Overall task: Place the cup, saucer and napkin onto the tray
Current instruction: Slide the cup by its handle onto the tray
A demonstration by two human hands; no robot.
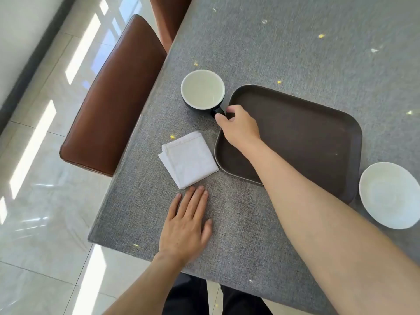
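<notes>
A cup (203,90), dark outside and pale inside, stands on the grey table just left of the dark brown tray (302,133). My right hand (239,127) reaches across the tray's left part, and its fingers pinch the cup's handle. A folded white napkin (189,159) lies on the table against the tray's near-left corner. My left hand (186,226) rests flat on the table just below the napkin, fingers together, holding nothing. The white saucer (391,195) sits on the table to the right of the tray. The tray holds nothing.
Two brown leather chairs (113,103) stand at the table's left side. The table's near-left corner (95,237) lies close to my left hand. Shiny tiled floor lies beyond. Grey tabletop (295,42) stretches behind the tray.
</notes>
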